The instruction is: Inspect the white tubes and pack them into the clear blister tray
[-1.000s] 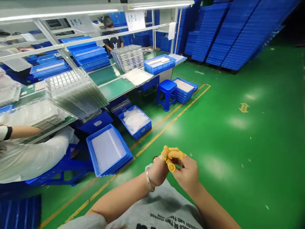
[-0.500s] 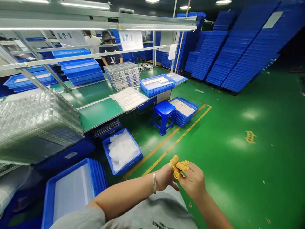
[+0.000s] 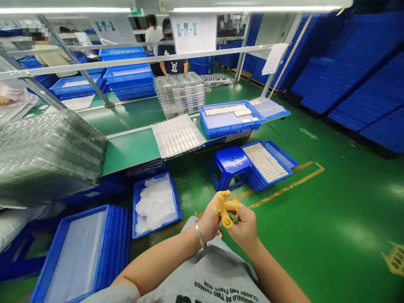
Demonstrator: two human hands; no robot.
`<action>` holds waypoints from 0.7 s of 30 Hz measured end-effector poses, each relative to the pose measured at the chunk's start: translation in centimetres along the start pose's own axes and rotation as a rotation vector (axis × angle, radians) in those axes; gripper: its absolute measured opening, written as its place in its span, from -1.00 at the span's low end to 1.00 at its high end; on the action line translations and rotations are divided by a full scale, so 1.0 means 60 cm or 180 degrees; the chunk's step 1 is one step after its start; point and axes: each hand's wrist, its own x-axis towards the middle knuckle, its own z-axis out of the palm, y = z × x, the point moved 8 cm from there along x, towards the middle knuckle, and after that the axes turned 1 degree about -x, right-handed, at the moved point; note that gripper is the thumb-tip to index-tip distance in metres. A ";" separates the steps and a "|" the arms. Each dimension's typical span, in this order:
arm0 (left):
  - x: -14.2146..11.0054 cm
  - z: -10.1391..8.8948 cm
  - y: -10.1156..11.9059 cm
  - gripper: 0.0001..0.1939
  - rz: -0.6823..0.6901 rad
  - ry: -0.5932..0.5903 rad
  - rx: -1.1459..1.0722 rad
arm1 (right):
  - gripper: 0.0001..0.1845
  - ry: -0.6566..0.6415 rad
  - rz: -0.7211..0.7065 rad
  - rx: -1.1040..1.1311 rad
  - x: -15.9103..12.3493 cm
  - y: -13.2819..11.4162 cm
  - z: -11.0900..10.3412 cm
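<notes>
My left hand and my right hand meet in front of my grey shirt, below the stool. Yellow rubber finger cots cover some of the fingertips. One finger cot shows its open, rolled end toward me between the hands. The fingers of both hands are closed together around it. A covered finger of my right hand points left, against the covered fingers of my left. A bracelet circles my left wrist. Some fingertips are hidden behind the cots.
Ahead is a green workbench with clear plastic trays, a sheet-covered tray and a blue tray of white pieces. A blue stool, stacked trays and a bin stand on the floor. Co-workers are beyond.
My view has turned right and come nearer the bench. Both hands have shifted slightly left and up in view, still together at the yellow finger cots.
</notes>
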 end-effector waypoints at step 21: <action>0.540 0.089 0.302 -0.35 -0.0865 -0.1628 0.0871 | -0.89 0.0695 -0.0684 -0.0580 0.426 0.364 0.042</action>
